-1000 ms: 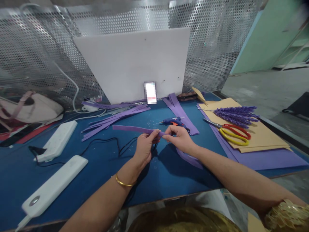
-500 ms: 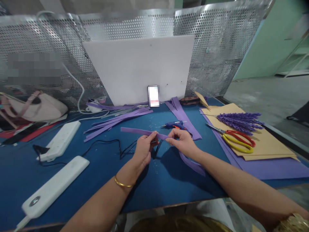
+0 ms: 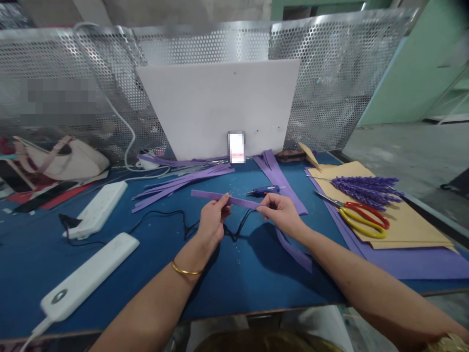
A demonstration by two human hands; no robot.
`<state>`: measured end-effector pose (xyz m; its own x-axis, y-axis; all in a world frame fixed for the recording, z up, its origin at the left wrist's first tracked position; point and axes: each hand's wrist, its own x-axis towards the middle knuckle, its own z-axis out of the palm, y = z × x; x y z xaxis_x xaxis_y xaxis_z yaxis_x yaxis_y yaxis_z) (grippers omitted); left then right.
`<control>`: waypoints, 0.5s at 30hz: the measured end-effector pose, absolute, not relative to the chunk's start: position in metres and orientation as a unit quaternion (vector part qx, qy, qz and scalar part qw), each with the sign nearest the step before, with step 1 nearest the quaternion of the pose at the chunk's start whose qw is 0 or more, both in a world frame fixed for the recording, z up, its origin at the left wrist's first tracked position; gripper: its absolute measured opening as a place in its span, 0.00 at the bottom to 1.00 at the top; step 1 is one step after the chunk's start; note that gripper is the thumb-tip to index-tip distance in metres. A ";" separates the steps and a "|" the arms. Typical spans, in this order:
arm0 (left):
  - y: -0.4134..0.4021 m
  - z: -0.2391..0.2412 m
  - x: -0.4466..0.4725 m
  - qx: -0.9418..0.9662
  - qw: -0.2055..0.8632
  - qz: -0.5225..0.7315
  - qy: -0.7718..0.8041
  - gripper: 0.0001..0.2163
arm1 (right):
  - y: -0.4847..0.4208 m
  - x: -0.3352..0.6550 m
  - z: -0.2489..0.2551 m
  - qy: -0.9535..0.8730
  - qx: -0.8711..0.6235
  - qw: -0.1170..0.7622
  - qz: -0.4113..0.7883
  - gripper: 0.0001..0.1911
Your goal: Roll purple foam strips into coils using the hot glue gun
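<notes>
Fingers of left hand and right hand pinched on purple strip, glue gun just behind

On the blue surface lie two white power strips, yellow and red scissors on brown paper sheets, a bunch of purple foam lavender stems, and a blue glue gun. A white board leans on the perforated metal screen.

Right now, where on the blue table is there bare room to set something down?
Bare blue table lies along the near edge, between the left hand and the white power strip. The back, with purple strips and glue gun, and the right, with scissors on the paper sheets, are crowded.
</notes>
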<state>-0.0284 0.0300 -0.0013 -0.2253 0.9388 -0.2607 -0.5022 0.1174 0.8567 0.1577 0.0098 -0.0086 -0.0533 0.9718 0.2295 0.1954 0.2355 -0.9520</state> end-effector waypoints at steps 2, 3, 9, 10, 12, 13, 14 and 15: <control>0.031 0.000 -0.030 0.237 0.591 0.616 0.464 0.18 | 0.010 0.158 -0.008 -0.609 -0.476 0.497 0.395 0.12; 0.031 0.000 -0.031 0.240 0.596 0.615 0.457 0.19 | 0.011 0.158 -0.008 -0.608 -0.475 0.499 0.396 0.12; 0.036 -0.002 -0.034 0.267 0.528 0.652 0.474 0.20 | 0.014 0.160 -0.008 -0.610 -0.479 0.493 0.394 0.12; 0.038 -0.002 -0.035 0.287 0.512 0.651 0.481 0.19 | 0.015 0.161 -0.009 -0.612 -0.481 0.491 0.392 0.12; 0.041 -0.003 -0.038 0.322 0.477 0.657 0.487 0.19 | 0.016 0.162 -0.010 -0.612 -0.484 0.491 0.388 0.12; 0.043 -0.002 -0.040 0.324 0.461 0.666 0.489 0.19 | 0.017 0.163 -0.010 -0.611 -0.484 0.495 0.385 0.12; 0.044 -0.001 -0.042 0.315 0.447 0.679 0.490 0.18 | 0.018 0.164 -0.010 -0.609 -0.484 0.498 0.383 0.12; 0.045 0.000 -0.045 0.298 0.440 0.692 0.489 0.17 | 0.018 0.164 -0.010 -0.607 -0.483 0.503 0.381 0.12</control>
<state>-0.0447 0.0454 -0.0003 -0.4363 0.8996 -0.0183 -0.3165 -0.1344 0.9390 0.1644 0.0182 -0.0101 -0.0285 0.9698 0.2424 0.2034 0.2430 -0.9485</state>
